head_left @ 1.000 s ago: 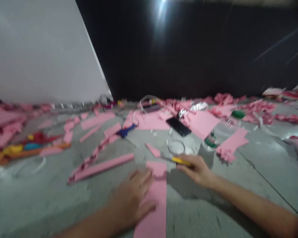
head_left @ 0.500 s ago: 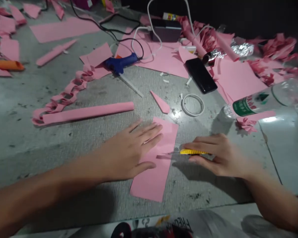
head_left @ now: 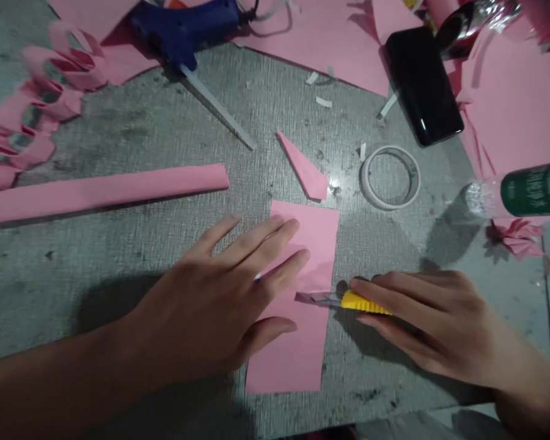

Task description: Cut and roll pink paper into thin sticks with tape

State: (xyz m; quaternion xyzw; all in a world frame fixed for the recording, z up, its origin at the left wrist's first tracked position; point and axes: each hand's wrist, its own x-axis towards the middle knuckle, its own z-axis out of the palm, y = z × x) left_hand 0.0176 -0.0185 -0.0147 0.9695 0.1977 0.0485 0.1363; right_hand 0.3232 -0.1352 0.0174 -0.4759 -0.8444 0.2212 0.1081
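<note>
A strip of pink paper (head_left: 297, 360) lies on the grey table, its long side running toward me. My left hand (head_left: 229, 293) rests on its left part with the fingers spread, pressing it flat. From the right, my right hand (head_left: 435, 318) grips a yellow utility knife (head_left: 364, 302), most of its handle hidden in the fingers. The knife's blade reaches over the paper's right edge near the middle; whether it has gone through the sheet I cannot tell. Just beyond the strip is a small pointed pink paper piece (head_left: 305, 168).
A roll of tape (head_left: 390, 177), a black phone (head_left: 424, 85) and a plastic bottle (head_left: 531, 190) lie to the right. At the upper left are a blue glue gun (head_left: 187, 27), a pink paper chain (head_left: 39, 104) and a rolled pink tube (head_left: 105, 192).
The view has come closer and lower over the hands. The paper strip now appears straighter. Both hands keep nearly the same pose, with the blade still at the strip's middle.
</note>
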